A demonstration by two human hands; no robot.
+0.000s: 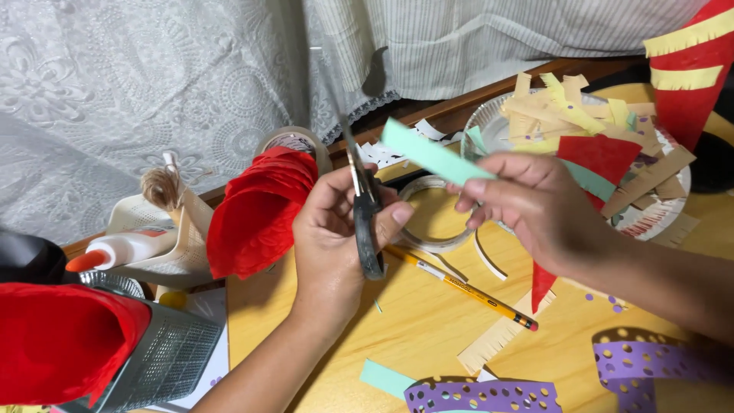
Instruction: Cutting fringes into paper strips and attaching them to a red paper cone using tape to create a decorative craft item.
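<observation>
Backdrop: white lace cloth (pixel 115 84) along the far edge, striped pale fabric (pixel 474 38) to its right.

Yellow wooden tabletop (pixel 413 321), littered with paper scraps.

Red paper cone, large (pixel 61 340), at near left, lying over a metal mesh holder (pixel 172 356).

Red paper cone with yellow fringe bands (pixel 692 69), at far right, upright.

Red folded paper bundle (pixel 256 210), just left of the left hand.

Clear plastic bowl (pixel 489 122), heaped with cream, yellow, red and green paper strips, behind the right hand.

Left hand (pixel 332 245), at centre, fingers curled around the handles of black scissors (pixel 365 222); blades pointing up and away, closed or nearly so.

Right hand (pixel 535 206), thumb and fingers pinching one end of a mint-green paper strip (pixel 428 153); strip held above the tabletop, slanting up and left, free end just beside the scissor blades, contact not discernible.

Purple punched paper strips: one at the near edge (pixel 482 396), one at near right (pixel 634 359).

Tape rolls: beige one (pixel 294 141) behind the red bundle, clear one (pixel 432 218) between the two hands on the tabletop.

Glue bottle, white with orange tip (pixel 122 251), at left.

Cream fringed strip (pixel 497 340), near the pencil tip.

Yellow pencil (pixel 459 284), lying diagonally below the hands.

Twine bundle (pixel 160 186), above the glue bottle.
</observation>
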